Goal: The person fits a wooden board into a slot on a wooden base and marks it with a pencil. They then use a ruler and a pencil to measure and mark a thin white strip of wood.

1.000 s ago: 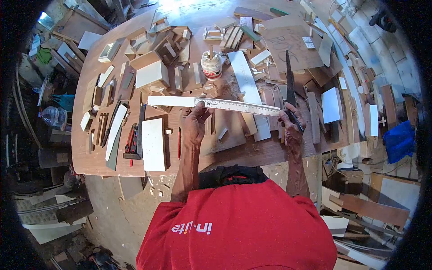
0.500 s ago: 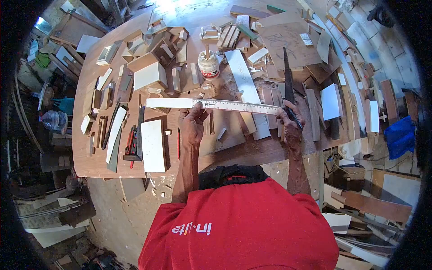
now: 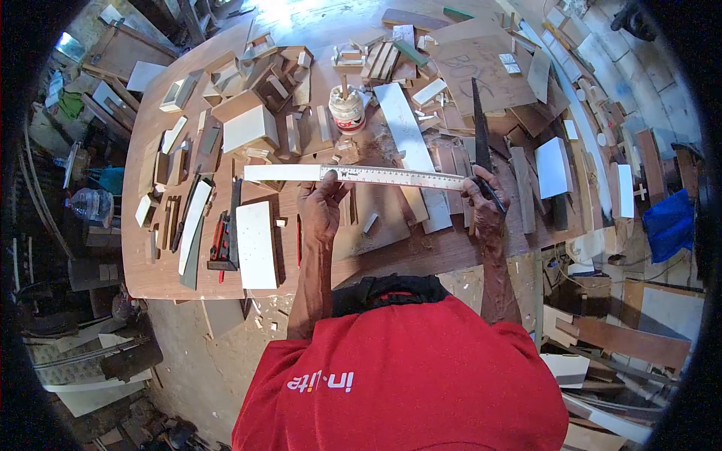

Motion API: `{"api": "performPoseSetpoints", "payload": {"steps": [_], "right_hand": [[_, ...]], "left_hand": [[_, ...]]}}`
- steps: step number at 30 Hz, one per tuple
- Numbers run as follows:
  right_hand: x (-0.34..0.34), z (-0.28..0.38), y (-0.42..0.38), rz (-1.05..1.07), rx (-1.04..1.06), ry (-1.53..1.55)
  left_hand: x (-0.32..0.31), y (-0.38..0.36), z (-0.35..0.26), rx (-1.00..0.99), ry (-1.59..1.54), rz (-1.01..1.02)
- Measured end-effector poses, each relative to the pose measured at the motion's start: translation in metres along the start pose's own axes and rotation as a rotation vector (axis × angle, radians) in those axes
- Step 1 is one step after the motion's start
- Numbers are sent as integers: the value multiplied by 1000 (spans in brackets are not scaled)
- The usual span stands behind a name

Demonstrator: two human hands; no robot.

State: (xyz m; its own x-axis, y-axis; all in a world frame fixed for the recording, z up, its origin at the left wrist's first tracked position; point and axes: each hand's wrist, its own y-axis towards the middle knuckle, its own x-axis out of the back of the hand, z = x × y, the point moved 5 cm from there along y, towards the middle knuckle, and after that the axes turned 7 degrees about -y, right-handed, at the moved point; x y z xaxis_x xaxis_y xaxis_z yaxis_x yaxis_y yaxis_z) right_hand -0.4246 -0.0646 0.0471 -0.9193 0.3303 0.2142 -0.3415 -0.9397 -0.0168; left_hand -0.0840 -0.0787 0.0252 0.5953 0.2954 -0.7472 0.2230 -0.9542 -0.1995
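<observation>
My left hand [image 3: 320, 209] is closed, its thumb pressing where a plain white strip [image 3: 280, 173] meets a marked ruler [image 3: 398, 177]. Strip and ruler run in one line, held level above the table. At the ruler's right end, my right hand [image 3: 487, 197] grips it between thumb and fingers. A dark tapered blade, seemingly a handsaw [image 3: 480, 124], rises from that same hand, tip pointing away from me. Fingers cover its handle in part. Below and left of my left hand, a white board [image 3: 256, 245] lies on the table, with a red pencil-like stick [image 3: 298, 242] beside it.
The brown worktable [image 3: 308, 272] carries many wood offcuts. Behind the ruler stands a glue tub [image 3: 347, 110] with a stick in it. A long white board [image 3: 406, 124] passes under the ruler. Red-and-black tools [image 3: 220, 244] lie left; brown sheets [image 3: 481, 68] are at the back right.
Almost nothing differs. Both hands keep the same hold, and the ruler's right end sits very slightly lower in the view.
</observation>
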Motion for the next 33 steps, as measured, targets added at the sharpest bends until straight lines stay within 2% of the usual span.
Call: {"api": "performPoseSetpoints", "payload": {"steps": [8, 10, 12, 16, 22, 33], "right_hand": [[-1, 19, -7, 40, 7, -38], [-3, 11, -5, 15, 40, 36], [-1, 8, -4, 18, -27, 27], [2, -11, 3, 22, -32, 85], [1, -10, 2, -17, 51, 25], [0, -12, 1, 32, 66, 84]], "left_hand": [[2, 2, 5, 25, -24, 13], [1, 0, 3, 8, -15, 16], [-6, -2, 1, 11, -6, 36], [-9, -4, 1, 6, -20, 44], [-12, -6, 0, 0, -16, 20], [-7, -6, 4, -9, -82, 29]]}}
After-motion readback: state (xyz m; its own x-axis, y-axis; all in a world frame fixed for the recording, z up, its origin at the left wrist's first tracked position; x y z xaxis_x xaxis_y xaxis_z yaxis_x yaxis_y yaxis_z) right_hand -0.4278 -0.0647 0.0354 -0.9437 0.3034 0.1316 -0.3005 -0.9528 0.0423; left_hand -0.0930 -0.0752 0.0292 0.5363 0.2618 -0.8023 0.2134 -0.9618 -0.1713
